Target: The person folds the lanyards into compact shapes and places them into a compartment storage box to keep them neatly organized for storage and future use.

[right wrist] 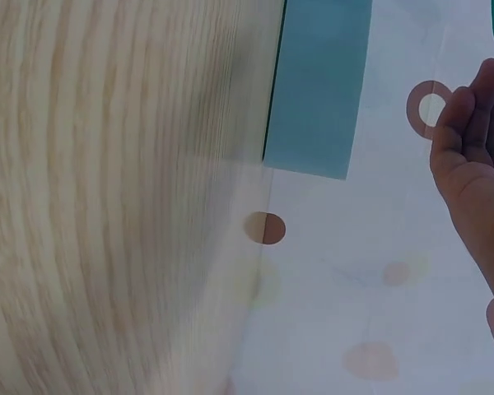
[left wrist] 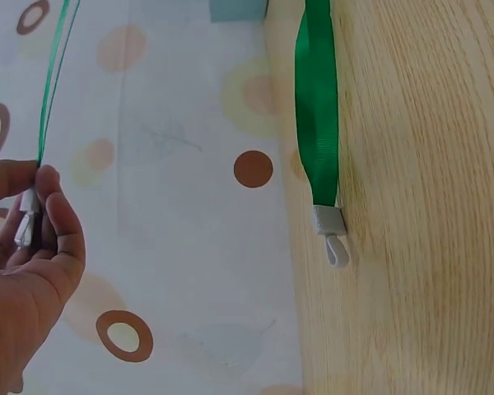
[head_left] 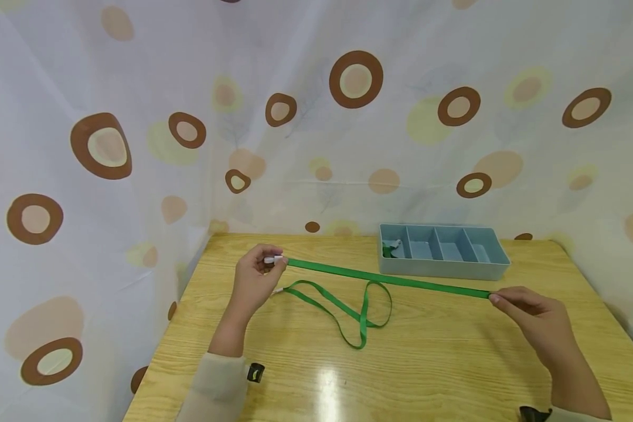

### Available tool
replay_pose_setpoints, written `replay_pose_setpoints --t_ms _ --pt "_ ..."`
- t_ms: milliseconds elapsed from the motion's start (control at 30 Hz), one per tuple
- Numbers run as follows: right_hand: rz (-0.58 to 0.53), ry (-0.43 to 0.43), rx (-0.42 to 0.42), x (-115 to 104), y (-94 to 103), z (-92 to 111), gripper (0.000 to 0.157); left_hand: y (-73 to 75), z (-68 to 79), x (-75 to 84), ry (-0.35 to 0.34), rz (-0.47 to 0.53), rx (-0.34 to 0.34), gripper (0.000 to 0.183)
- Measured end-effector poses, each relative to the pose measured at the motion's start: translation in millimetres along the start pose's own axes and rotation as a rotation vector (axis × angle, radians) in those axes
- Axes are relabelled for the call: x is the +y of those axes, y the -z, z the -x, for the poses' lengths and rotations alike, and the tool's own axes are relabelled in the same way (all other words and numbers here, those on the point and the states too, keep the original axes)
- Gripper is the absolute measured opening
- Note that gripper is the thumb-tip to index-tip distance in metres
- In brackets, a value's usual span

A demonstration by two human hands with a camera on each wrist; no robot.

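Observation:
A green lanyard is stretched nearly straight above the table between both hands. My left hand pinches its white clip end between thumb and fingers. At the other end, my right hand pinches the folded strap between thumb and fingertips; in the right wrist view that hand shows at the right edge with a bit of green strap. A second green lanyard lies loosely looped on the table below the taut one. Its white clip points toward the left hand's side.
A blue-grey tray with several compartments stands at the back right of the wooden table. Its leftmost compartment holds a small green-and-white item. A white patterned curtain hangs behind the table and along its left side.

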State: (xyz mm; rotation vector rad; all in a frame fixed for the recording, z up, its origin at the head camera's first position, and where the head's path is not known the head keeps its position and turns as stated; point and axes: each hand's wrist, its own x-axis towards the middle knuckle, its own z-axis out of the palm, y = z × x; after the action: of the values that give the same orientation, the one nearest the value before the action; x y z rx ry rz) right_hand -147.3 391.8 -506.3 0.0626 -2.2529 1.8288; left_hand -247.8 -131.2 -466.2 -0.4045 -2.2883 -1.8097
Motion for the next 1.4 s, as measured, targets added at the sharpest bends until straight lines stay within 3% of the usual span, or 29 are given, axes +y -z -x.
replay_pose_setpoints --t_ms 300,600,733,1000,1167,1400 --pt "-0.309 0.018 0.097 0.5 1.5 1.2 0.025 1.4 -1.9 1.8 -0.004 0.043 -0.029 0.02" --pt "-0.489 0.042 -0.102 8.5 16.8 7.4 0.035 3.7 -1.3 2.9 -0.016 0.056 -0.042 0.018" --pt "-0.49 0.044 -0.133 9.8 19.8 9.2 0.036 4.4 -1.1 3.2 -0.008 0.056 -0.031 0.019" --pt "-0.476 0.037 0.025 5.2 11.5 4.4 0.035 -0.7 -0.9 -0.1 0.003 0.072 -0.045 0.019" --pt "-0.446 0.013 0.051 4.5 10.7 4.0 0.043 -2.0 1.4 -0.7 0.003 0.061 -0.045 0.016" --pt "-0.371 -0.034 0.132 1.9 6.3 1.8 0.026 -2.6 2.7 -1.0 0.025 0.028 -0.049 0.015"
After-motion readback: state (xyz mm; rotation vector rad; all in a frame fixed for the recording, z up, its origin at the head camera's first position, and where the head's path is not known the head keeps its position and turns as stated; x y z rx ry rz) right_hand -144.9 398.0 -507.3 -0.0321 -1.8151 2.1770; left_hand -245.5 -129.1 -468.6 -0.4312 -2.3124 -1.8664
